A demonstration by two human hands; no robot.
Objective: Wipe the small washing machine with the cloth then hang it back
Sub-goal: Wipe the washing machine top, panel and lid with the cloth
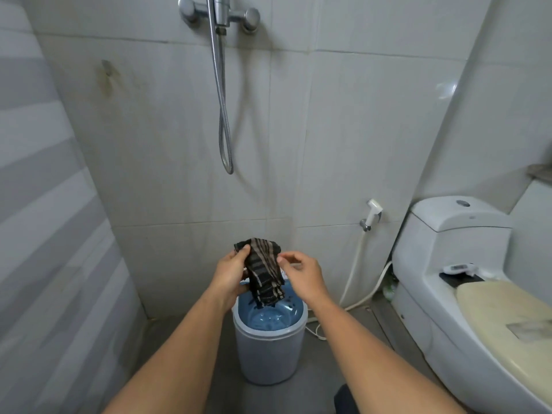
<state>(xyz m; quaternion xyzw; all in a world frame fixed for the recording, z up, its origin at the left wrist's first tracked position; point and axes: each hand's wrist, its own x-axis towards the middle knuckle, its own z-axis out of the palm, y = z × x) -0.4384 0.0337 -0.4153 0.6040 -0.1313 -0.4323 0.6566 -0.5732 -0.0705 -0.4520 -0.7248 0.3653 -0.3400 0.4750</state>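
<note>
A small round washing machine (268, 354) stands on the grey floor below my arms, white-bodied with a blue translucent lid. Above its lid I hold a dark cloth with tan stripes (264, 273), bunched and hanging down. My left hand (231, 274) grips the cloth's upper left part with thumb on top. My right hand (301, 274) is beside the cloth on the right, fingertips pinched close to its edge; whether they touch it I cannot tell.
A white toilet (466, 282) with a cream lid stands at the right. A bidet sprayer (373, 212) and its hose hang on the tiled wall. A shower mixer (219, 13) and metal hose (224, 115) hang above. A striped wall closes the left.
</note>
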